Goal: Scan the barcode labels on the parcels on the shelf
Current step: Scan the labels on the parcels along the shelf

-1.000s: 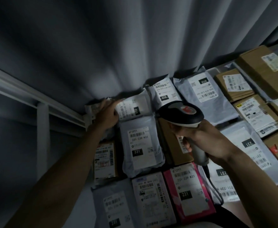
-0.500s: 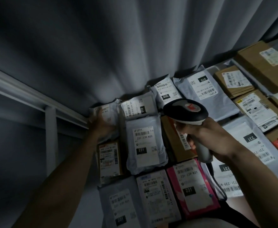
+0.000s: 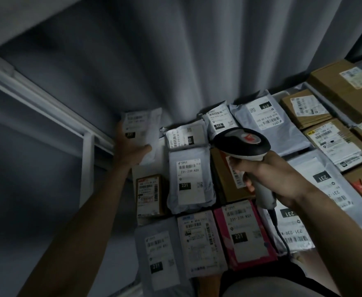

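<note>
1. Left hand (image 3: 130,150) grips a white poly mailer (image 3: 142,133), lifted at the shelf's ten o'clock corner; label blurred.
2. Right hand (image 3: 268,179) clasps the barcode scanner (image 3: 243,143), hiding a cardboard box (image 3: 225,179); a grey curtain (image 3: 175,61) hangs at twelve o'clock.

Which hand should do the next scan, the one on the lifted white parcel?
Right, probably. The right hand already grips the scanner, whose head sits just right of the white parcel. The left hand holds that parcel up with its label showing.
</note>
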